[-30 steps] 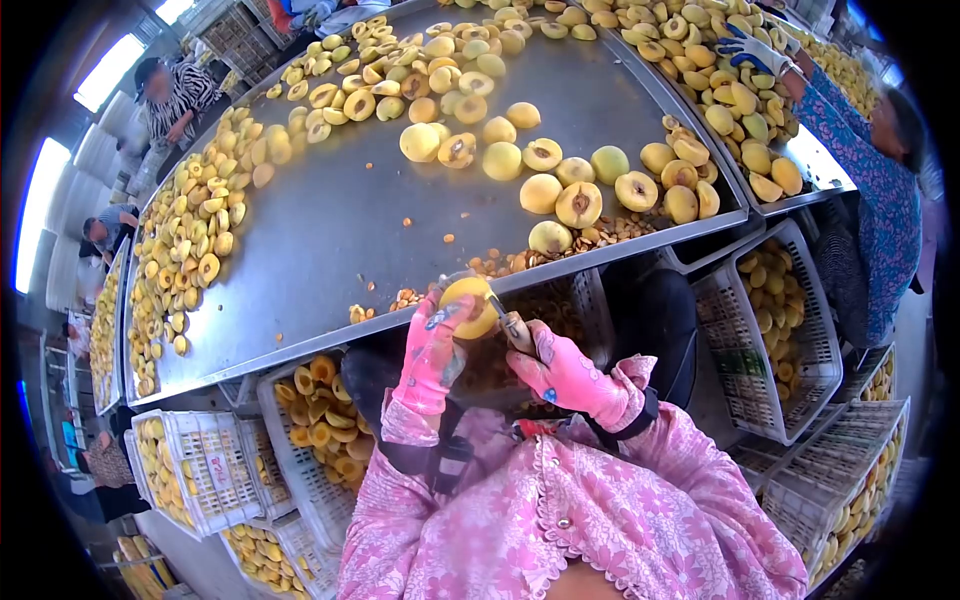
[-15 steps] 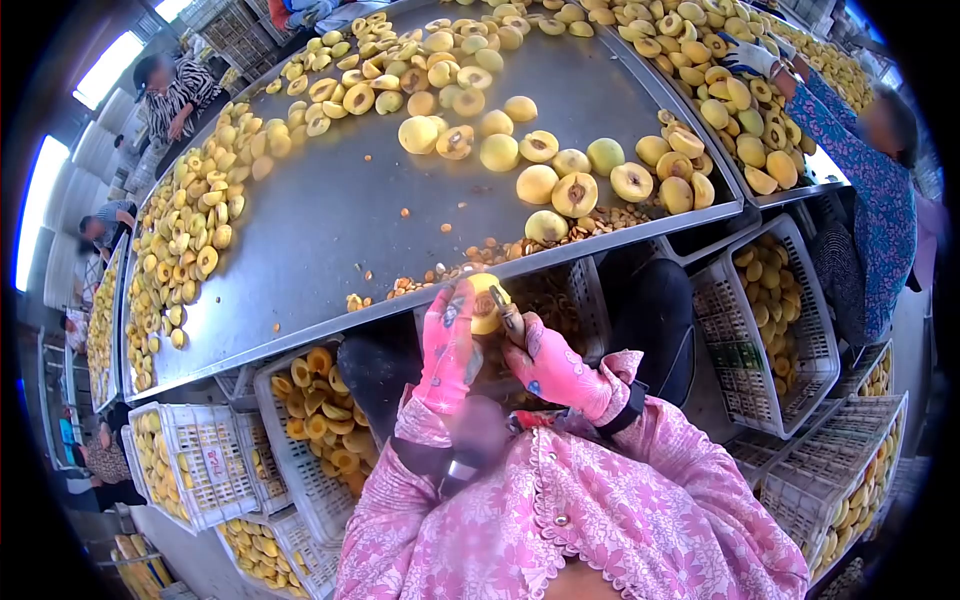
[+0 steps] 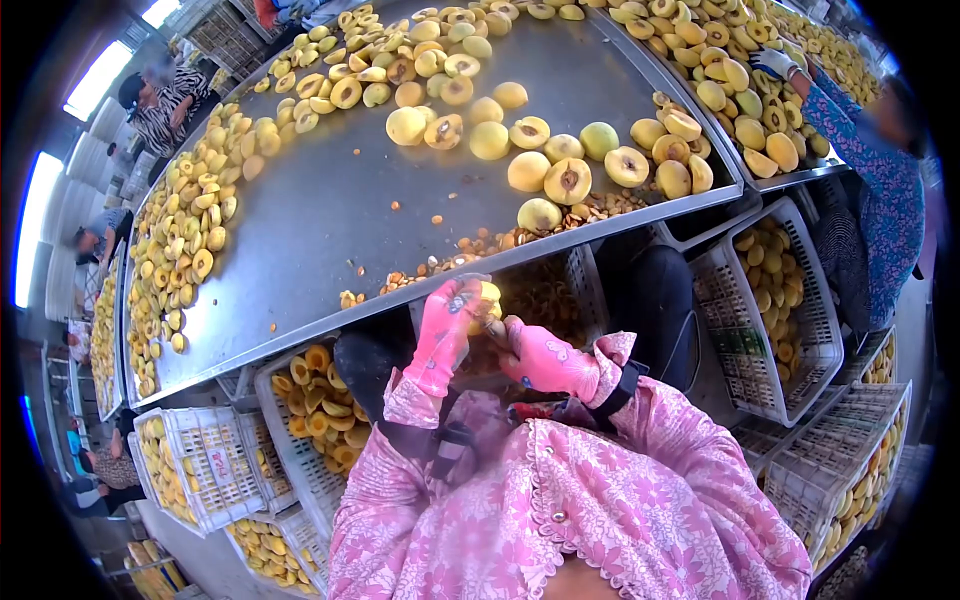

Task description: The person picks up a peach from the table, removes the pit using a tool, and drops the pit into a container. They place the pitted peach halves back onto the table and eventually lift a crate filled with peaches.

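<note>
Left hand: here it is, the gloved left hand (image 3: pixel 443 330) closed around a yellow fruit (image 3: pixel 489 300), held up just off the desk's near edge.
Right hand: the right hand (image 3: pixel 548 358) is in close at the fruit's right side; I cannot tell whether its fingers grip anything.
Yellow fruit: between the hands, in the air, partly covered by fingers; both hands look busy on this one piece, and careful work here calls for a steady left hold and fingertips well placed.
Desk: metal desk (image 3: pixel 300 240), halved fruits (image 3: pixel 568 181) at its right, small brown pieces (image 3: pixel 600 207) along the near edge, a fruit heap (image 3: pixel 185 250) down the left.
Crates: a left crate (image 3: pixel 292 458) and a right crate (image 3: pixel 722 318), both holding fruit.
Co-worker: a person in blue (image 3: pixel 880 220) reaches over fruit, far right.
</note>
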`<state>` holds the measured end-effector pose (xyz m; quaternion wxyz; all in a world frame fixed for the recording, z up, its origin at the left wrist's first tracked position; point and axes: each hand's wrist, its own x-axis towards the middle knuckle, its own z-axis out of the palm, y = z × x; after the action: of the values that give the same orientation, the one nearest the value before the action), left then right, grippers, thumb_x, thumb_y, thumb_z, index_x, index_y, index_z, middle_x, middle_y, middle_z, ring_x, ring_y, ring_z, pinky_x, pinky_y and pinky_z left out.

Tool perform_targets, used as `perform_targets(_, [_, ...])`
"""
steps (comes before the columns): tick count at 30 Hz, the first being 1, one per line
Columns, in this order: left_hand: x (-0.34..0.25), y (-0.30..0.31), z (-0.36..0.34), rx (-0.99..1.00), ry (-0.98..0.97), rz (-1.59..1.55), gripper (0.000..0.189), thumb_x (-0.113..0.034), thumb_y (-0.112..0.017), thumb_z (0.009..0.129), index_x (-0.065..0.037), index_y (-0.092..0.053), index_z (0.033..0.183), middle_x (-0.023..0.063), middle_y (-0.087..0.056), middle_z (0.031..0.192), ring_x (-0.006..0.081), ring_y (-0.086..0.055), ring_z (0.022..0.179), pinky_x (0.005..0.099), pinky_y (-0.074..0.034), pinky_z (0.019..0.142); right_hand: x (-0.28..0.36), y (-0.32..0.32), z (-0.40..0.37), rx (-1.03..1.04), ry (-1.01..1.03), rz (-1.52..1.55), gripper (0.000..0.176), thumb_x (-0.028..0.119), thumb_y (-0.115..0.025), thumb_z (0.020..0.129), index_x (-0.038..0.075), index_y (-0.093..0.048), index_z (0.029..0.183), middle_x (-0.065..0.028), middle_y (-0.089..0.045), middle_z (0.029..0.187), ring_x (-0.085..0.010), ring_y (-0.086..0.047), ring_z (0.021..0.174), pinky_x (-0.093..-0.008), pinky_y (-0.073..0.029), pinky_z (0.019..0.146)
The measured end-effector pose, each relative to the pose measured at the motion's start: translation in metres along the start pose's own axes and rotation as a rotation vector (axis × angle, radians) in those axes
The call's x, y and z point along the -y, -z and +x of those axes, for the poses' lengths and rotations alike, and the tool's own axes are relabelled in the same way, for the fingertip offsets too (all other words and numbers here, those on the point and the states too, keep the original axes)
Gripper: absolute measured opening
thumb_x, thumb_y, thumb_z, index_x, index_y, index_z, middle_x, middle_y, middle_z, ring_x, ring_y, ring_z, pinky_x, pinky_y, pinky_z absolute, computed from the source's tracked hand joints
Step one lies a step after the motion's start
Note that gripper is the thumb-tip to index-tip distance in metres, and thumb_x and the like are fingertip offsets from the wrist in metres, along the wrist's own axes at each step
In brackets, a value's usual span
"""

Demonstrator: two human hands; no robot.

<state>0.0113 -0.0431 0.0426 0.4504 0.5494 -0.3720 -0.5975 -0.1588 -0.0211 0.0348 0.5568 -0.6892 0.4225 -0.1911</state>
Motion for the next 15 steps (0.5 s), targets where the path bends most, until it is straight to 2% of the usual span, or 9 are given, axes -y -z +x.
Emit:
perform_targets(2, [0.004,0.003,0.003,0.028,-0.004,0.083,0.031,-0.024,-0.057,0.092,0.001,-0.060,0.109,0.0074,-0.063,0.098,0.0121,-0.060,0.085,0.0240,-0.047,0.077,-0.001,0.004,0.000,0.044,0.000,0.003,0.025,0.013,-0.056,0.081,-0.003,-0.045,0.096,-0.0193,-0.053,0.076,-0.0357,-0.055,0.074,-0.0387,-0.044,0.068])
perform_targets(3, [0.003,0.002,0.001,0.012,-0.025,0.099,0.032,-0.025,-0.057,0.091,0.002,-0.060,0.108,0.0071,-0.063,0.097,0.0115,-0.059,0.086,0.0237,-0.047,0.078,0.000,0.005,0.001,0.027,0.040,0.088,0.017,0.014,-0.055,0.083,0.001,-0.046,0.090,-0.0101,-0.052,0.070,-0.0245,-0.055,0.060,-0.0334,-0.044,0.055])
perform_targets(6, [0.010,-0.001,0.002,0.032,-0.108,0.011,0.032,-0.025,-0.056,0.092,0.002,-0.059,0.110,0.0075,-0.064,0.097,0.0139,-0.061,0.087,0.0269,-0.050,0.076,0.014,0.018,-0.005,0.369,-0.376,0.928,0.013,0.016,-0.055,0.085,0.007,-0.046,0.082,-0.0005,-0.046,0.061,-0.0112,-0.045,0.044,-0.0249,-0.037,0.042])
perform_targets(9, [0.002,-0.013,-0.009,-0.034,-0.007,-0.211,0.038,-0.029,-0.053,0.093,0.002,-0.056,0.115,0.0101,-0.063,0.101,0.0186,-0.062,0.087,0.0325,-0.054,0.073,0.034,0.021,-0.009,0.408,-0.389,1.129,0.014,0.015,-0.052,0.088,0.012,-0.044,0.076,0.0036,-0.046,0.066,-0.0042,-0.036,0.043,-0.0189,-0.026,0.039])
perform_targets(12, [-0.002,-0.025,-0.016,-0.016,-0.042,-0.462,0.042,-0.033,-0.048,0.094,0.001,-0.052,0.119,0.0135,-0.061,0.106,0.0229,-0.062,0.089,0.0365,-0.056,0.070,0.021,0.014,-0.008,0.546,-0.309,1.254,0.014,0.019,-0.055,0.086,0.010,-0.048,0.080,0.0034,-0.047,0.067,-0.0050,-0.041,0.048,-0.0198,-0.030,0.042])
perform_targets(13, [-0.001,-0.024,-0.017,-0.029,-0.035,-0.476,0.045,-0.034,-0.046,0.095,0.002,-0.050,0.121,0.0154,-0.060,0.109,0.0238,-0.062,0.091,0.0369,-0.056,0.072,0.025,0.016,-0.012,0.526,-0.258,1.187,0.014,0.021,-0.056,0.086,0.009,-0.050,0.082,0.0036,-0.048,0.068,-0.0047,-0.041,0.050,-0.0195,-0.031,0.044])
perform_targets(15, [0.001,-0.007,-0.016,-0.166,-0.056,-0.657,0.043,-0.034,-0.048,0.094,0.002,-0.052,0.118,0.0149,-0.061,0.106,0.0243,-0.062,0.087,0.0371,-0.056,0.070,0.038,0.025,-0.022,0.486,-0.157,1.052,0.017,0.023,-0.057,0.085,0.007,-0.052,0.086,0.0040,-0.048,0.069,-0.0041,-0.043,0.054,-0.0189,-0.033,0.047])
